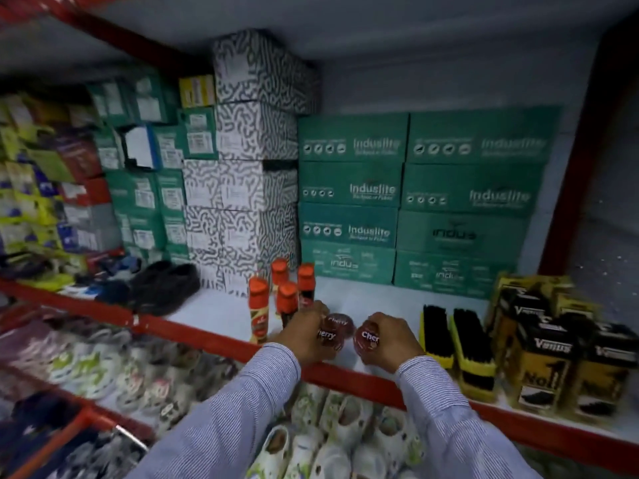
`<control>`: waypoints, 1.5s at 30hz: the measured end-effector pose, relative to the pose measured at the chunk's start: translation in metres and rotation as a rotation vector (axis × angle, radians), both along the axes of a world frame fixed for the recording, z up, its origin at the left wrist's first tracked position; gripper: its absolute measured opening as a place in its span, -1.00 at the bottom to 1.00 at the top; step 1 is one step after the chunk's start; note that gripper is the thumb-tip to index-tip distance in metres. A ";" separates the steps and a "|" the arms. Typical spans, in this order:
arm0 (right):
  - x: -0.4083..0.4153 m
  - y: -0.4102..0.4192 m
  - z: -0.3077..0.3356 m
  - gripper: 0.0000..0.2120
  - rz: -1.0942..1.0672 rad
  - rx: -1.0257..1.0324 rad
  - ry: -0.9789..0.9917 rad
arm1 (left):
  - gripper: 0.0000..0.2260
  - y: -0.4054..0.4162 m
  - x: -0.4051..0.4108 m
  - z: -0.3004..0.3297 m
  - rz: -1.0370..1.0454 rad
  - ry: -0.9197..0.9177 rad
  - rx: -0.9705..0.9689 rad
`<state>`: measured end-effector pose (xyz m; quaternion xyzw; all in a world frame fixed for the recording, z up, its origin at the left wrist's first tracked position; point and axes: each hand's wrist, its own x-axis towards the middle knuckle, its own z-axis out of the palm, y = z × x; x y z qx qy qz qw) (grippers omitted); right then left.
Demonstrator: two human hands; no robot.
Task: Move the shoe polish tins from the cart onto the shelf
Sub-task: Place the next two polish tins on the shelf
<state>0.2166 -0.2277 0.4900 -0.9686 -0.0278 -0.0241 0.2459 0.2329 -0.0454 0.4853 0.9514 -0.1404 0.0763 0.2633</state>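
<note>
Three round dark-red polish tins marked "Cherry" sit near the shelf's front. My left hand (304,335) grips one tin (328,338) at its edge. A second tin (340,323) lies on the white shelf board (366,299) just behind it, between my hands. My right hand (390,340) grips a third tin (367,340), tilted so its lid faces me. Both tins are held just above the red front rail (214,338) of the shelf. The cart is out of view.
Orange-capped polish bottles (285,295) stand left of my hands. Black shoe brushes (456,344) and yellow-black Venus boxes (553,354) stand to the right. Green Induslite boxes (408,198) and patterned boxes (249,160) fill the back. Black shoes (166,285) sit left; white clogs (332,426) lie below.
</note>
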 end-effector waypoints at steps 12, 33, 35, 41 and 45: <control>0.028 -0.010 -0.025 -0.76 0.010 0.061 0.011 | -0.51 -0.008 0.045 -0.028 -0.059 0.112 0.030; 0.094 -0.011 -0.033 -0.73 -0.017 0.037 -0.021 | -0.82 -0.033 0.103 -0.043 -0.053 0.009 -0.031; 0.093 -0.011 -0.033 -0.72 -0.007 0.029 -0.027 | -0.81 -0.033 0.102 -0.044 -0.048 -0.003 -0.031; 0.076 -0.016 -0.023 -0.73 -0.013 0.031 -0.082 | -0.80 -0.027 0.089 -0.031 -0.097 -0.064 -0.024; 0.053 -0.018 -0.019 -0.78 0.052 -0.004 -0.069 | -0.86 -0.010 0.072 -0.026 -0.136 -0.073 -0.015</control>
